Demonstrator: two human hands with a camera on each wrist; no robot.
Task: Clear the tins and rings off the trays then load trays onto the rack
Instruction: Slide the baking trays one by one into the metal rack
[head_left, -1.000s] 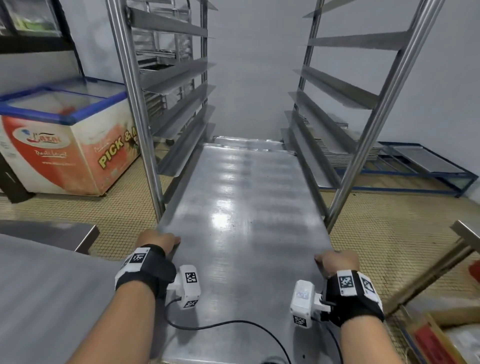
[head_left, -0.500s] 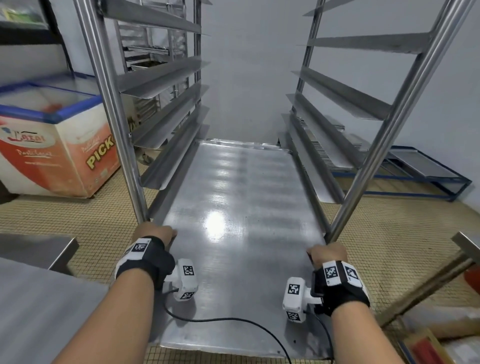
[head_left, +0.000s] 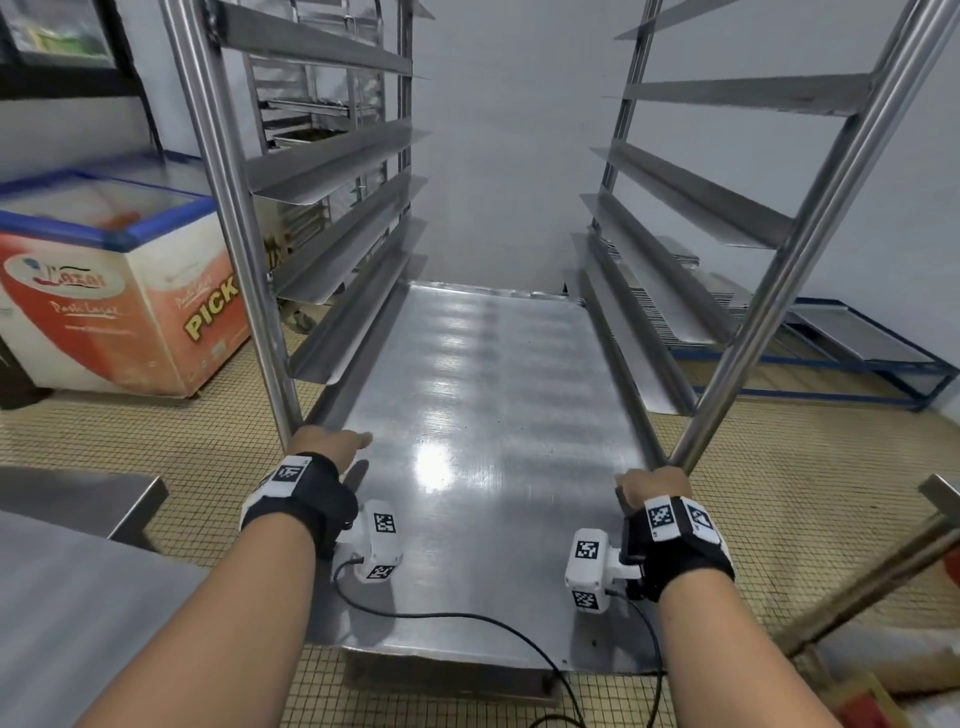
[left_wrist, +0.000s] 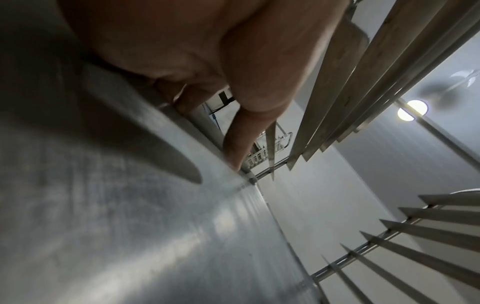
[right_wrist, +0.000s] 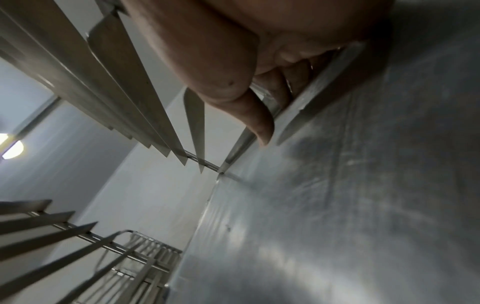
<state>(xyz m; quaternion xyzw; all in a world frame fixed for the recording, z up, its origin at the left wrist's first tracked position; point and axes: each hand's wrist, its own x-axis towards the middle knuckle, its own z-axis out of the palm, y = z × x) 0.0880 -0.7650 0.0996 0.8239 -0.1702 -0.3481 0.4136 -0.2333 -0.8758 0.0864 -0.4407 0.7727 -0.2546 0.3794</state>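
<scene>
The tray (head_left: 483, 441) lies partway inside the rack (head_left: 244, 260), its side edges seated on the lowest pair of angled runners. Its long axis runs straight away from the person, toward the far wall. The far end is near the back of the rack; the near end overhangs the front uprights, above the tiled floor (head_left: 156, 457).

The left hand (head_left: 324, 447) holds the tray's left long edge beside the left upright, thumb laid on the top surface, fingers curled under the rim. The right hand (head_left: 652, 488) grips the right long edge beside the right upright, fingers wrapped around the rim. Both hands sit at roughly the same depth, so neither is nearer to the rack.

The tray is bare, flat sheet metal with a shallow raised rim, brushed and reflective, carrying no tins or rings. The runners are thin folded steel strips; the uprights are round polished tube.

The remaining travel is judged to be a straight push along the long axis. Uneven force from either hand may skew the tray and jam it against a runner.

A chest freezer (head_left: 114, 291) stands to the left.
</scene>
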